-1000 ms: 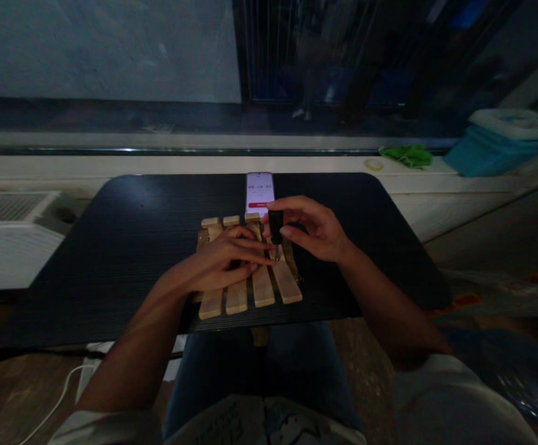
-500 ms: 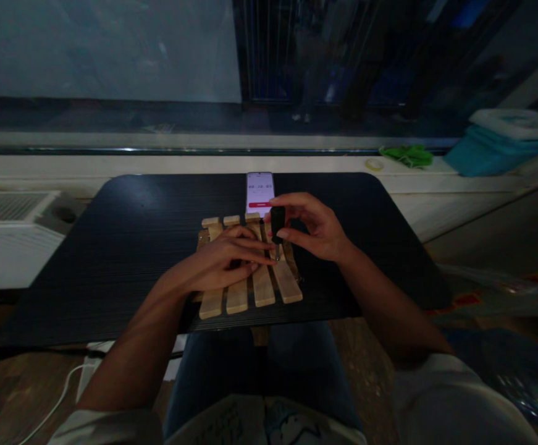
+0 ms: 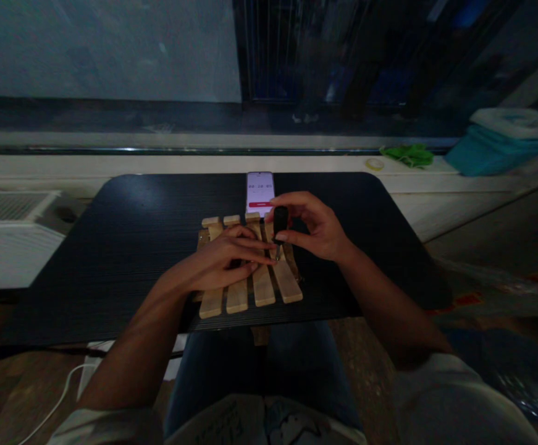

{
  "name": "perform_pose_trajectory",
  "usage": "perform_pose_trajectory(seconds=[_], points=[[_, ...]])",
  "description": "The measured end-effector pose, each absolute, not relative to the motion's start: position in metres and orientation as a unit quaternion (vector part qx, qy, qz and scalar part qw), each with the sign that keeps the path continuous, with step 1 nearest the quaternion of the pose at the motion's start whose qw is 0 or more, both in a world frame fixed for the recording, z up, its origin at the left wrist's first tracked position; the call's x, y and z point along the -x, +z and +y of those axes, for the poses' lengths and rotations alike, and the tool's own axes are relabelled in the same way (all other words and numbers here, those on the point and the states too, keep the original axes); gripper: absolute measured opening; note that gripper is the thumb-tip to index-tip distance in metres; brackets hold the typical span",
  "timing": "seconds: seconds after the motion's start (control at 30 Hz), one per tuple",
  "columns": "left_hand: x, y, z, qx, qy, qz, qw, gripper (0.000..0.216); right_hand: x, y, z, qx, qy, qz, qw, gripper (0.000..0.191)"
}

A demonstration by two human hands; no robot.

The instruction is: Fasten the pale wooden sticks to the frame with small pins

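Note:
My right hand point(image 3: 312, 225) grips the black handle of a screwdriver point(image 3: 280, 221) between thumb and fingers. Its metal shaft points down at the rightmost slat of a small wooden slatted piece point(image 3: 264, 289). The handle leans a little to the right, and the tip meets the wood near my left fingertips, where any screw is too small to make out. My left hand point(image 3: 229, 256) lies across the slats with its fingers stretched out, the fingertips beside the screwdriver's shaft. Several pale slats sit side by side over darker crosspieces, partly hidden under this hand.
A phone point(image 3: 260, 188) with a lit timer screen lies just beyond the slats on the black table point(image 3: 157, 210). On the windowsill are a tape roll point(image 3: 374, 164), a green cloth point(image 3: 407, 155) and a teal container point(image 3: 486, 148). A white radiator point(image 3: 13, 235) stands left.
The screwdriver's handle has tipped slightly to the right, with my right fingers shifting along with it. My left hand and the slats have stayed in place.

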State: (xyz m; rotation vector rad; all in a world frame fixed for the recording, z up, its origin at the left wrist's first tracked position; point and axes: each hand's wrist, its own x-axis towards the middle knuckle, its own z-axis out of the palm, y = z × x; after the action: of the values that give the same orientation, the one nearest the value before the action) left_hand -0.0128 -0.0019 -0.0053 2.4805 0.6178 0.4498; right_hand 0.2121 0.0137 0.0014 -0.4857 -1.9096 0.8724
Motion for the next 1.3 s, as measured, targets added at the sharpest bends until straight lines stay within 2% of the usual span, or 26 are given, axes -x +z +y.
perform_pose_trajectory(seconds=[0.27, 0.67, 0.83, 1.3], points=[[0.0131, -0.0049, -0.0018, -0.922, 0.163, 0.23, 0.267, 0.033, -0.2126, 0.002, 0.015, 0.181, 0.32, -0.8, 0.473, 0.036], [0.0139, -0.0055, -0.0008, -0.925, 0.166, 0.224, 0.259, 0.033, -0.2151, 0.0052, 0.0109, 0.159, 0.376, -0.787, 0.463, 0.034], [0.0132, -0.0049, -0.0012, -0.924, 0.177, 0.219, 0.258, 0.033, -0.2145, 0.0067, 0.0091, 0.153, 0.414, -0.775, 0.453, 0.036], [0.013, -0.0043, -0.0019, -0.922, 0.173, 0.221, 0.266, 0.033, -0.213, 0.0026, 0.011, 0.177, 0.39, -0.777, 0.461, 0.041]])
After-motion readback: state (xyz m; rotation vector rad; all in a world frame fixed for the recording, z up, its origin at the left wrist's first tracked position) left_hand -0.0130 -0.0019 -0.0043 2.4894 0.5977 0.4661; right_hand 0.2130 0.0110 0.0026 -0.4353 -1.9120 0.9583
